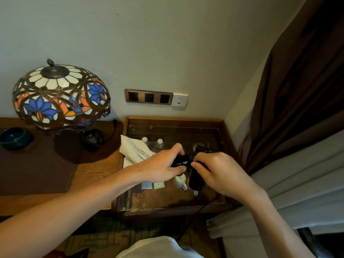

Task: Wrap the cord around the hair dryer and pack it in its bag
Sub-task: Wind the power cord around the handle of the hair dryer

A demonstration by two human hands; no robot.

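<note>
I hold a black hair dryer (pixel 181 161) over the glass-topped case (pixel 167 203). My left hand (pixel 163 164) grips its handle end from the left. My right hand (pixel 219 174) closes over the dryer's body (pixel 195 180) from the right, fingers at the joint where black cord coils show. The rest of the cord is mostly hidden; a dark length (pixel 193 218) hangs down below the case's front. A white cloth bag (pixel 135 151) with printed text lies crumpled on the case's left edge, just left of my left hand.
A stained-glass lamp (pixel 61 97) stands at the left on the wooden desk (pixel 93 170), with a dark bowl (pixel 15 137) beside it. Wall sockets (pixel 149 96) sit above the case. Under the glass are bottles (pixel 160 143) and a white cup (pixel 180 180). Brown curtain (pixel 297 90) at right.
</note>
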